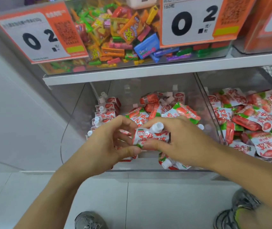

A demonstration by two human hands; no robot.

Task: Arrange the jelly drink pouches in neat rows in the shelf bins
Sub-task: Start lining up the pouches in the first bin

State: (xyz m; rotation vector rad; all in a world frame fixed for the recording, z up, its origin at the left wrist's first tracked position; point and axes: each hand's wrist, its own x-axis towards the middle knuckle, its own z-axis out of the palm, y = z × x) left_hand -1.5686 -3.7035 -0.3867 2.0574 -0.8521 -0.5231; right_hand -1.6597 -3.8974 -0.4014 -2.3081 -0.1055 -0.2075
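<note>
Both hands hold one white-and-red strawberry jelly drink pouch [150, 134] with a white cap, just above the front of a clear shelf bin [75, 113]. My left hand [108, 142] pinches its lower left corner. My right hand [180, 139] grips its right side. Along the bin's left wall stands a row of upright pouches [105, 109], caps up. A loose heap of pouches [170, 108] lies in the middle and back. One pouch [168, 162] lies under my right wrist at the front.
A second clear bin [214, 113] to the right is full of jumbled pouches [254, 119]. Above, a white shelf [148, 70] carries a bin of mixed candies [123, 33] with price tags [32, 37]. A grey wall stands at left. My shoes [89, 220] rest on floor tiles.
</note>
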